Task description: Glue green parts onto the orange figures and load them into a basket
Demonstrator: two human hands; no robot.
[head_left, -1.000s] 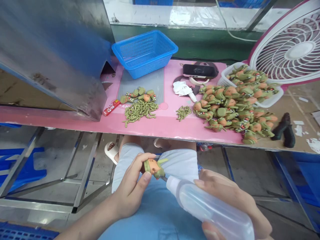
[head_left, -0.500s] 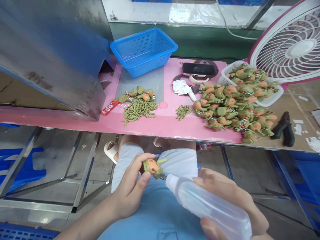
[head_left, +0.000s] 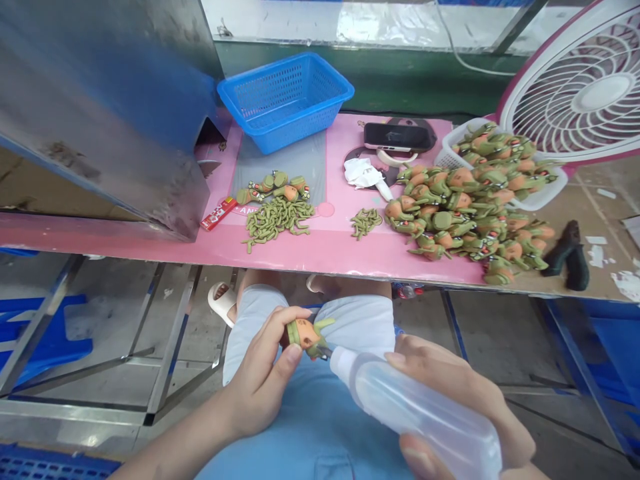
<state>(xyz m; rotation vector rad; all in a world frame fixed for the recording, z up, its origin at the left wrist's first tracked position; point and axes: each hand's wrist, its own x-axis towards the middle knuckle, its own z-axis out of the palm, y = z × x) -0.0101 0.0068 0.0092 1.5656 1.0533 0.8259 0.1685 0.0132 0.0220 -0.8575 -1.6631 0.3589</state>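
Between the fingers and thumb of my left hand (head_left: 267, 363) is a small green and orange figurine (head_left: 303, 335), held over my lap. My right hand (head_left: 460, 400) is wrapped round a translucent squeeze bottle (head_left: 417, 407) with a white cap. The bottle's narrow dark tip points left and meets the figurine's lower right side; whether it touches I cannot tell for sure. On the table in front lie a heap of thin green curved pieces (head_left: 277, 219) and a smaller heap of the same pieces (head_left: 366, 223). Many like figurines (head_left: 450, 207) are piled to the right.
A blue basket (head_left: 285, 137) stands at the back, beside a big metal box (head_left: 110, 113). A phone (head_left: 399, 137), crumpled tissue (head_left: 363, 173) and red packet (head_left: 219, 214) lie on the pink table (head_left: 350, 257). At right are a white basket (head_left: 453, 157), fan (head_left: 590, 93) and black-handled tool (head_left: 570, 257).
Almost nothing differs. The view has shifted very slightly, and both hands keep the figurine and the bottle in nearly the same place.
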